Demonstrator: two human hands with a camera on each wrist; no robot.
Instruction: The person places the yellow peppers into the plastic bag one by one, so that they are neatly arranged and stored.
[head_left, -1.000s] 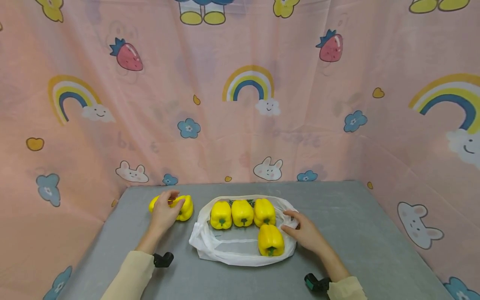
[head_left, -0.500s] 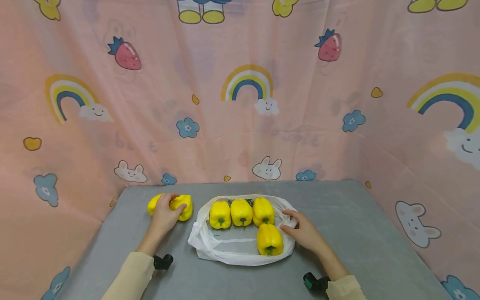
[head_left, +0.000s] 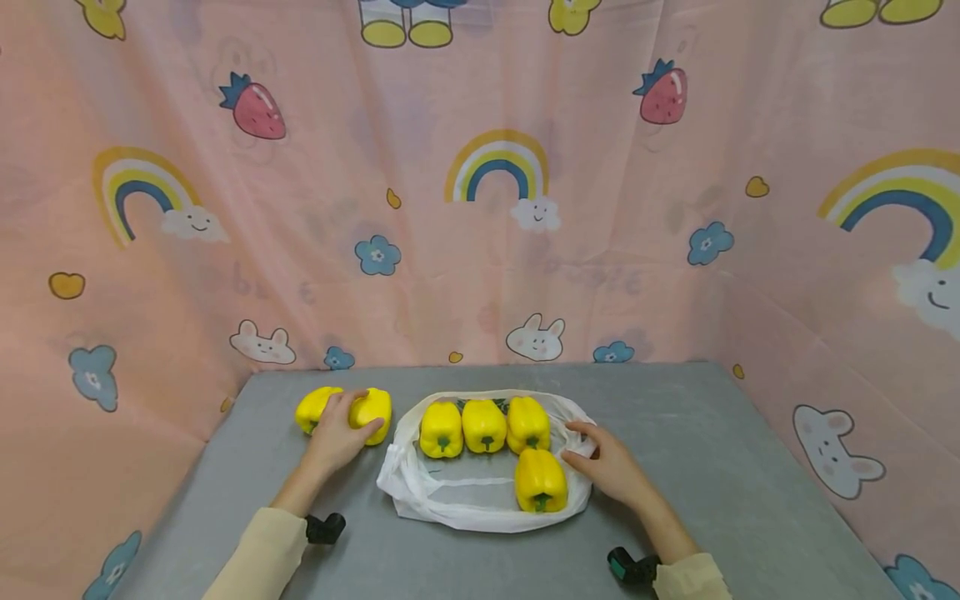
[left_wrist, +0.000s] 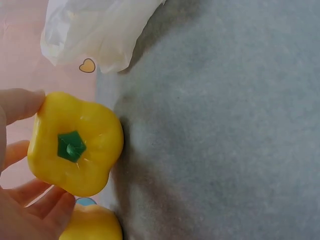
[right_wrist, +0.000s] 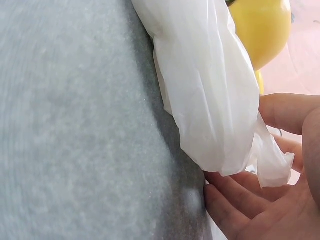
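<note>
- Take the white bag point(head_left: 461, 521) as your dial, with twelve towards the pink backdrop point(head_left: 480, 275).
- Your left hand point(head_left: 337, 433) holds the near yellow pepper point(head_left: 372, 417), fingers and thumb on opposite sides; it sits outside the bag, between nine and ten.
- The far yellow pepper point(head_left: 313, 408) lies beyond your left hand in that same direction, partly hidden by it.
- Your right hand point(head_left: 613, 462) grips the bag's rim at three, plastic between fingers and thumb.
- The bag's left rim stands between the near yellow pepper and three in a row point(head_left: 483, 427) inside, spread from ten through twelve to nearly two.
- A fourth pepper point(head_left: 542, 481) sits inside between three and four, near your right hand.
- The grey worktop point(head_left: 705, 467) carries everything.
</note>
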